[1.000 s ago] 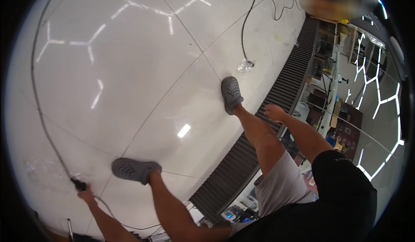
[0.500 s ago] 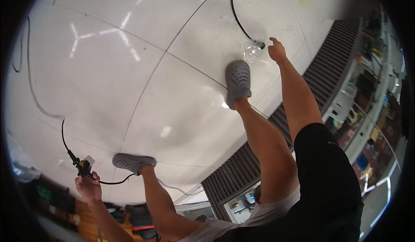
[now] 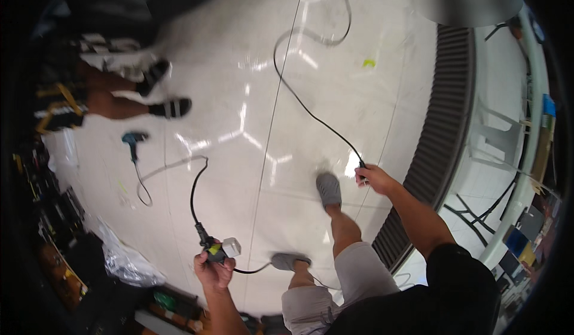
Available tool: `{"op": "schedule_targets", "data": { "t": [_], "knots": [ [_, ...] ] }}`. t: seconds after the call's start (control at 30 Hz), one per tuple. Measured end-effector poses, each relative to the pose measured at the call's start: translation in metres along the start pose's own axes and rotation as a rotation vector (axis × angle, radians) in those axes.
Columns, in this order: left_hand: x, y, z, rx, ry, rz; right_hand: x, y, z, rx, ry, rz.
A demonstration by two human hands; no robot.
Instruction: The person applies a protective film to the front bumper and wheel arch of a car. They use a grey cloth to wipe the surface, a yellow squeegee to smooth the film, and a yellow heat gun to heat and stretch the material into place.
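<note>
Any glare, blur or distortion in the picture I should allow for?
Head view: bright reflections streak the glossy floor, one glaring beside the right hand; head view: the dark ribbed strip bows with fisheye distortion; head view: the upper-right oval patch is blurred beyond reading.

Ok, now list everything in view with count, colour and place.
Tiled floor: one, white, centre.
Ribbed strip: one, dark, right.
Power tool: one, teal and black, on floor, left.
Cables: at least two, black, centre and lower left.
Connector: one, black and yellow-green, lower left.
Block: one, white, at the connector.
Plastic sheet: one, clear, lower left.
Scrap: one, yellow-green, upper right.
Sandals: two, dark, on another person's feet, upper left.
Clutter: uncounted, mixed colours, both edges.
Clogs: two, grey, below centre.
Shorts: one, pale grey, bottom.
Left hand: one, bare, on the connector.
Right hand: one, bare, on a cable end.
</note>
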State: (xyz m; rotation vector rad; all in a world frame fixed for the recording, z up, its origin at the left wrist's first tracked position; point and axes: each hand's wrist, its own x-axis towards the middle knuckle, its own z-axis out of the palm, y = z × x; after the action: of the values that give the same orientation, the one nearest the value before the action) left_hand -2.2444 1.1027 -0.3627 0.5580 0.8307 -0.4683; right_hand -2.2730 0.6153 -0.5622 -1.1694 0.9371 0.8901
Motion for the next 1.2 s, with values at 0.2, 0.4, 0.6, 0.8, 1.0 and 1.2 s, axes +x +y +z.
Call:
{"op": "schedule_targets", "data": {
  "t": [0.2, 0.4, 0.6, 0.8, 1.0, 1.2],
  "knots": [
    [0.016, -0.010, 0.191, -0.148, -0.136, -0.093, -0.212, -0.204, 0.026, 0.420, -0.391, -0.378],
    [0.095, 0.004, 0.307, -0.160, -0.398, -0.087, -0.231, -0.338, 0.138, 0.550, -0.267, -0.619],
    [0.164, 0.034, 0.370, -0.168, -0.298, -0.071, -0.171, -0.402, 0.175, 0.420, 0.033, -0.743],
    [0.214, 0.032, 0.414, -0.021, -0.143, 0.036, -0.129, -0.443, 0.180, 0.690, 0.268, -0.571],
    [0.232, 0.027, 0.435, 0.082, 0.009, 0.221, -0.107, -0.471, 0.176, 0.580, 0.316, -0.415],
    [0.239, -0.008, 0.433, 0.171, 0.239, 0.353, -0.094, -0.455, 0.136, 0.246, 0.153, -0.273]
  ]
}}
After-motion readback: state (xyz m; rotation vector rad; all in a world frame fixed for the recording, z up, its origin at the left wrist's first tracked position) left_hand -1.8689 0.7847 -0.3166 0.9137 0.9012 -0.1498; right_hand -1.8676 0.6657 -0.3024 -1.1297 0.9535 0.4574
